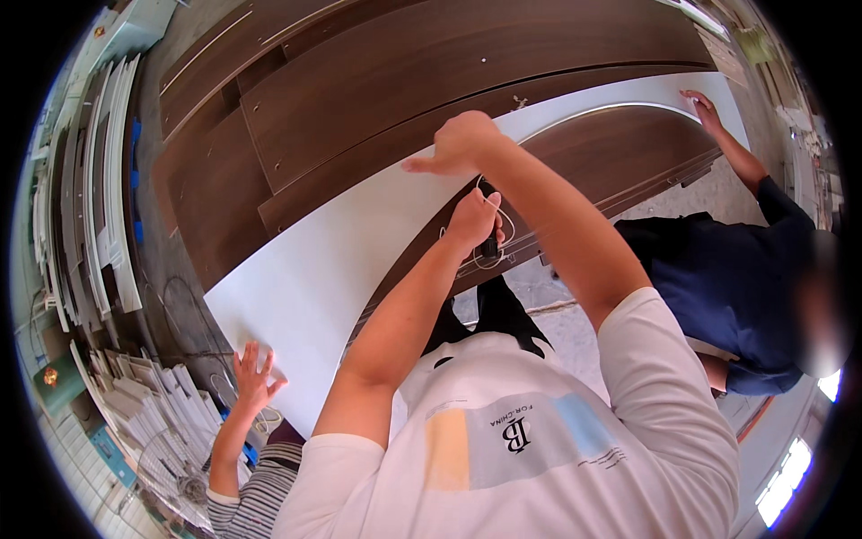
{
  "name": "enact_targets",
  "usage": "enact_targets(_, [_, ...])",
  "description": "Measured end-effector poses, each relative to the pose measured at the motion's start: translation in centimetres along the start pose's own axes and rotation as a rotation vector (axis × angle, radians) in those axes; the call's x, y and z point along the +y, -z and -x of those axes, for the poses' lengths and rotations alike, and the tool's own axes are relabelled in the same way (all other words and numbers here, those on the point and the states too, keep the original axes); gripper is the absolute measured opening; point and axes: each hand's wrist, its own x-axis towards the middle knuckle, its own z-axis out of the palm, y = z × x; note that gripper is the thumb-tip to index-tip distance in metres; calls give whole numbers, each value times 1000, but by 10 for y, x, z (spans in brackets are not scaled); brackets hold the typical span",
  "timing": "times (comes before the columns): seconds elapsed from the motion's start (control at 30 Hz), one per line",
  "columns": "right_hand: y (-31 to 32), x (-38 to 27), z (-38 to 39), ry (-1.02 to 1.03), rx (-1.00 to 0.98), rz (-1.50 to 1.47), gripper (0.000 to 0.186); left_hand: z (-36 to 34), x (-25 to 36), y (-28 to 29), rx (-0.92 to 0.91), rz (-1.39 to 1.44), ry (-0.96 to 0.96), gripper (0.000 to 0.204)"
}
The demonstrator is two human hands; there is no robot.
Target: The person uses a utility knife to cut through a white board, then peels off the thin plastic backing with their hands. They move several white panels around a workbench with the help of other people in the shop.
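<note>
My left hand is closed around a black handle-like object; its exact kind is unclear. A thin white cord loops about that hand and hangs below it. Farther out, my right hand hovers over a long white sheet, with curled fingers and one blurred digit pointing left. Whatever it may pinch is hidden. Beneath my left hand lies a dark brown panel with a curved edge, bordered by the white sheet.
Large brown boards lie beyond the sheet. At left, a co-worker's hand rests on the sheet's near end; at right, another co-worker's hand is at its far end. Upright panels and stacked white strips line the left side.
</note>
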Motion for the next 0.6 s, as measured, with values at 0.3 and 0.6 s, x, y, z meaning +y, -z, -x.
enact_targets(0.3, [5,11,2,103,-35,-14,91,-56,4,-34,-107,12,-233,20])
enact_targets(0.6, [3,35,-1,81,-158,-108,90,-94,38,-96,-33,-347,-56,35])
